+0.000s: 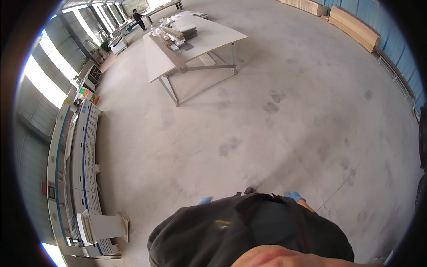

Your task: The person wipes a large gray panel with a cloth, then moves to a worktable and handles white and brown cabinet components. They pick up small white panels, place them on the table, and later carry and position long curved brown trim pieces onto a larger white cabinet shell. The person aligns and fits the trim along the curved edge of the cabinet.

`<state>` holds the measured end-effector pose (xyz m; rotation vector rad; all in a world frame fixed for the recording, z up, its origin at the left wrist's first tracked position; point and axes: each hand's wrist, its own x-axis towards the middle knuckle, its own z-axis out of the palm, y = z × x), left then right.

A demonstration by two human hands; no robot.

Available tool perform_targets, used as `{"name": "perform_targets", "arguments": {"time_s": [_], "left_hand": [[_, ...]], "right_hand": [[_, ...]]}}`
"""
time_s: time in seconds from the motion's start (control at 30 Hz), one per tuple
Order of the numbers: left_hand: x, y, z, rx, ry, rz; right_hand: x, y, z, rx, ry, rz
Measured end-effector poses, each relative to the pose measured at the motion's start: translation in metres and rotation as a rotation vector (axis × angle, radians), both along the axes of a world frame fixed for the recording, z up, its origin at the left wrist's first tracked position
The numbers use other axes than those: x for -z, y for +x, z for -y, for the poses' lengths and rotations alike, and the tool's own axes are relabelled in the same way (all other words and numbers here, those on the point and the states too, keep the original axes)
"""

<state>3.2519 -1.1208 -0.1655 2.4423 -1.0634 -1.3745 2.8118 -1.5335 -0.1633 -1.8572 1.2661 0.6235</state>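
My left hand (205,200), in a blue glove, shows just past the left side of my dark jacket (200,231). On the other side, my right hand (293,196) wears a blue glove too, with a bit of bare wrist behind it. Both hang low over the concrete floor (249,129), apart from any table or machine. Only small parts of the gloves are visible, so the fingers cannot be made out. Nothing can be seen in either hand. The dark tip of a shoe (250,190) sticks out between them.
Ahead stands a pale-topped table (213,38) on metal legs, with strips and boards (171,38) piled on it. A long machine (84,155) lines the left, white panels (104,226) at its near end. Long board stacks (353,27) lie far right. A person (138,20) stands far off.
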Motion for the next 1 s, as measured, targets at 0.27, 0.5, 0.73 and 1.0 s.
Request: {"name": "perform_targets", "arguments": {"time_s": [0.27, 0.5, 0.73, 1.0], "left_hand": [[-0.042, 0.131, 0.474, -0.331, -0.34, -0.23], [-0.048, 0.209, 0.686, -0.49, -0.196, -0.333], [0.01, 0.307, 0.745, -0.762, -0.03, -0.324], [0.055, 0.483, 0.959, -0.058, -0.135, 0.155]], "right_hand": [[0.06, 0.008, 0.169, 0.006, 0.103, -0.182], [0.082, 0.13, 0.43, 0.09, 0.121, -0.147], [0.041, 0.385, 0.783, 0.104, -0.204, 0.155], [0.043, 0.588, 1.026, 0.039, -0.022, 0.337]]}}
